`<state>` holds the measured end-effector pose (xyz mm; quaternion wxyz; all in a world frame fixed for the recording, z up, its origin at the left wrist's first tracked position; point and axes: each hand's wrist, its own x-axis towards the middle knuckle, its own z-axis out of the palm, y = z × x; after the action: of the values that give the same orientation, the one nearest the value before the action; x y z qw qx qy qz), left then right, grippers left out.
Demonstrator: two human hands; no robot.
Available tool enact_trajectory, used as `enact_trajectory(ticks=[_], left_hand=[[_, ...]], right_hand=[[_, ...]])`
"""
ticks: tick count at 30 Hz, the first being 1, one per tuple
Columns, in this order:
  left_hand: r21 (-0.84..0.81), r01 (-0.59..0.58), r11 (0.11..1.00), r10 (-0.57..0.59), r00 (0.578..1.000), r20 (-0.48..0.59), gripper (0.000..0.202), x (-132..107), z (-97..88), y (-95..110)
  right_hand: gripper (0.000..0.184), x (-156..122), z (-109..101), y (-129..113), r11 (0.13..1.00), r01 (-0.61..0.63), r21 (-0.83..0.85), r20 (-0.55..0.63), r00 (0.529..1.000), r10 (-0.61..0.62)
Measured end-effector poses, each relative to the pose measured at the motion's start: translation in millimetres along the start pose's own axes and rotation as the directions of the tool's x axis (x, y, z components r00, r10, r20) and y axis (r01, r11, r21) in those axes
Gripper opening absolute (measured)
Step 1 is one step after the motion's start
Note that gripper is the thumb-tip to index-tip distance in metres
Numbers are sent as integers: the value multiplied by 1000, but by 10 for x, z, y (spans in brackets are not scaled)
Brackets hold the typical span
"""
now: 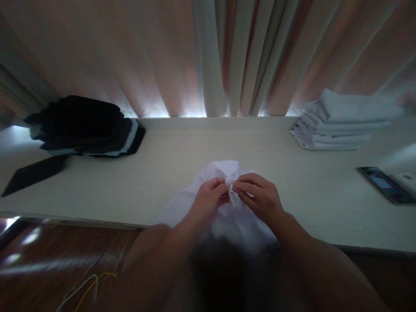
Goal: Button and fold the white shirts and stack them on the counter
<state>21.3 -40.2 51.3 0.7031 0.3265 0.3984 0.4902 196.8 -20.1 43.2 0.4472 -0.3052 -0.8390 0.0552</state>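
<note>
both my hands meet near the middle of my view, fingers curled and pinching. my left hand [212,193] nips a gathered twist of thin white cloth [232,216] between thumb and fingers, and my right hand [260,193] pinches the same twist from its three o'clock side, fingertips nearly touching the left ones. the cloth fans out toward twelve and eight o'clock, and down toward my body at six.

at ten o'clock sits a thick stack of black folded fabric [87,125] with a paler layer low in it; at nine, a flat black rectangular object [35,171]. at two o'clock stands a neat stack of white folded cloth [351,123], and at three lies a dark, slim phone [386,185], with a blurred white thing [406,177] just beside it.

the pale wooden tabletop [175,147] runs between the stacks; its far edge meets pink and cream curtains [162,56] at twelve, its near edge crosses from eight to four, covered midway by cloth and my forearms.
</note>
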Motion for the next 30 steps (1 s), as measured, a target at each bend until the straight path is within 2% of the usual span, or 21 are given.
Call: enact_trajectory(ticks=[5, 8, 10, 13, 15, 18, 20, 21, 24, 26, 30], left_hand=[[139, -48, 989, 57, 996, -62, 18, 41, -29, 22], [277, -140, 950, 174, 980, -101, 14, 62, -68, 53], [330, -188, 925, 228, 969, -90, 12, 77, -95, 61], [304, -173, 937, 198, 979, -54, 8, 94, -115, 31], [251, -154, 956, 165, 986, -25, 9, 93, -107, -5], [281, -205, 938, 216, 976, -8, 9, 65, -69, -42], [351, -251, 902, 278, 960, -26, 8, 38, -37, -37], [372, -259, 891, 292, 956, -35, 9, 25, -22, -26], [362, -227, 904, 250, 968, -16, 13, 9, 8, 22], [355, -223, 908, 239, 971, -1, 17, 21, 7, 53], [375, -217, 901, 230, 973, 11, 24, 63, -39, 105]], right_hand=[[20, -3, 33, -13, 998, 2, -60, -8, 1000, -2], [22, -5, 79, -61, 998, -37, -43, 16, 999, 38], [24, -1, 112, -100, 997, -74, -8, 25, 997, 74], [21, 8, 162, -140, 980, -173, 99, 0, 985, 174], [20, 10, 195, -144, 922, -310, 232, -9, 947, 321], [27, 14, 226, -115, 739, -536, 409, 57, 823, 566], [22, 24, 222, -87, 655, -633, 413, 138, 754, 642], [18, 31, 211, -75, 638, -661, 395, 181, 737, 652], [16, 59, 159, -50, 615, -690, 383, 243, 717, 653], [15, 70, 114, -39, 615, -680, 399, 218, 722, 657], [13, 68, 20, -10, 676, -650, 347, 148, 750, 645]])
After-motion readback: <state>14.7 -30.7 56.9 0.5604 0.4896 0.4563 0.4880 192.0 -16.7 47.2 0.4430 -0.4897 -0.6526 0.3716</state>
